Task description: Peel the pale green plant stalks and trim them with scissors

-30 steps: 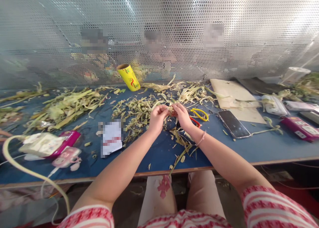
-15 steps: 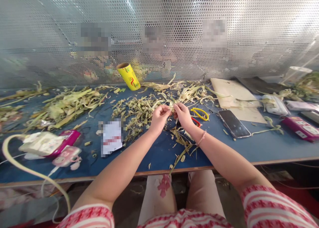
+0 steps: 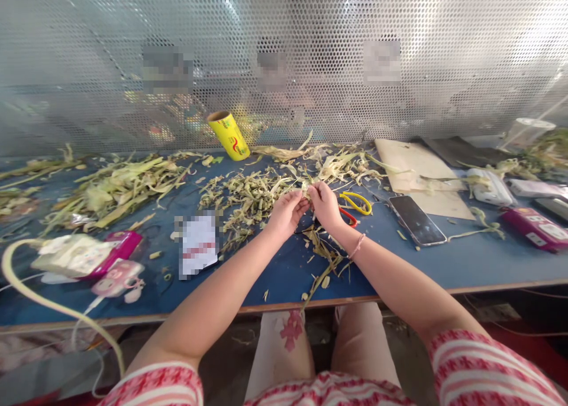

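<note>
Nearest: red-and-white striped sleeves (image 3: 492,370), pale-trousered knees (image 3: 284,341) below the edge of a blue desk (image 3: 248,282); dry stem scraps (image 3: 327,268) lie close to that edge, ahead of the knees; to the left, a pink case (image 3: 118,277) beside a purple device (image 3: 126,249), with a white item (image 3: 199,246) nearer the middle, its face blurred out.

Hands: left hand (image 3: 284,216) and right hand (image 3: 325,208) meet over the middle of the desk; a small pale plant piece (image 3: 305,186) is at their fingertips; right grip clamped on the piece; left grip close against it, cannot tell whether its fingers pinch it; scissors (image 3: 358,205) with yellow and red handles lie just right of the right hand; a dark phone (image 3: 416,219) lies further right.

Beyond: a heap of small greenish cuttings (image 3: 248,193) left of the hands; long stripped leaves (image 3: 122,187) further left; beige sheets (image 3: 419,169) at right; a yellow tube (image 3: 231,138) stands tilted near a perforated metal panel (image 3: 319,57).
</note>
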Tool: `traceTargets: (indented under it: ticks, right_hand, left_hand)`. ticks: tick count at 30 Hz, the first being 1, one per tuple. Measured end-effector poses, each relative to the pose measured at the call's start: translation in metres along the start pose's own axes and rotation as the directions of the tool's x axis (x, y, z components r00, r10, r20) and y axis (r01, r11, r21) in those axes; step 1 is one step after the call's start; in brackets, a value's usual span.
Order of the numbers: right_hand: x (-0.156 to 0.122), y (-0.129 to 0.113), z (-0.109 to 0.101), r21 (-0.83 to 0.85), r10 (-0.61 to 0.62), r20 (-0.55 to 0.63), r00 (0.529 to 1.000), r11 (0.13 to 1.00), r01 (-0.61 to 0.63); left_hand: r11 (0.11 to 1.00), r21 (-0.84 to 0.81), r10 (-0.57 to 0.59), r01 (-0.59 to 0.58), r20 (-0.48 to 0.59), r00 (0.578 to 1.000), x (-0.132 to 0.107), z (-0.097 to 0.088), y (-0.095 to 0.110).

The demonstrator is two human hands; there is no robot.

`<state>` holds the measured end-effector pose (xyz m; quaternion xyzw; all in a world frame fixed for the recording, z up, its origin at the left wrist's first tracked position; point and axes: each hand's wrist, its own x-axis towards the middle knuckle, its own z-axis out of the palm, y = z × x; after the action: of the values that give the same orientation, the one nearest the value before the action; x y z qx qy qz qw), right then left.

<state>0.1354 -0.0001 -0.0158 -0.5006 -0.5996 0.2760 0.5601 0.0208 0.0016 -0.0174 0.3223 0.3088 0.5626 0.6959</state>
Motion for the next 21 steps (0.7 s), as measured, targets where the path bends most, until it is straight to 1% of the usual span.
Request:
traceTargets:
  ticks: [3,6,9,13,17,19,21]
  right_hand:
    - [-0.0007,0.0009,0.0004,-0.010,-0.020,-0.009,1.000,1.000,0.020]
    - [0.0000,0.0045,0.0019,0.024,-0.003,-0.008,1.000,1.000,0.003]
    - [0.0015,0.0080,0.0038,0.094,0.051,-0.001,0.999,0.994,-0.051]
    - [0.0030,0.0086,0.0062,0.188,0.125,0.003,0.992,0.974,-0.123]
    - [0.0027,0.0063,0.0070,0.223,0.164,-0.009,0.986,0.962,-0.157]
    - [0.0019,0.0055,0.0064,0.197,0.144,-0.025,0.989,0.971,-0.136]
    - [0.0009,0.0051,0.0051,0.141,0.075,-0.042,0.996,0.988,-0.068]
  left_hand:
    - [1.000,0.007,0.020,-0.020,-0.001,1.000,-0.0006,0.0002,-0.0011]
    - [0.997,0.030,0.066,-0.065,-0.013,0.998,-0.0012,0.0006,-0.0007]
    - [0.992,0.072,0.104,-0.102,-0.019,0.994,-0.0019,0.0009,0.0007]
    - [0.975,0.169,0.145,-0.143,-0.001,0.989,-0.0022,0.0004,0.0020]
    - [0.965,0.208,0.161,-0.161,0.014,0.987,-0.0020,0.0000,0.0010]
    - [0.971,0.195,0.141,-0.141,0.014,0.990,-0.0027,0.0010,0.0010]
    - [0.981,0.159,0.107,-0.108,0.014,0.994,-0.0043,0.0028,0.0021]
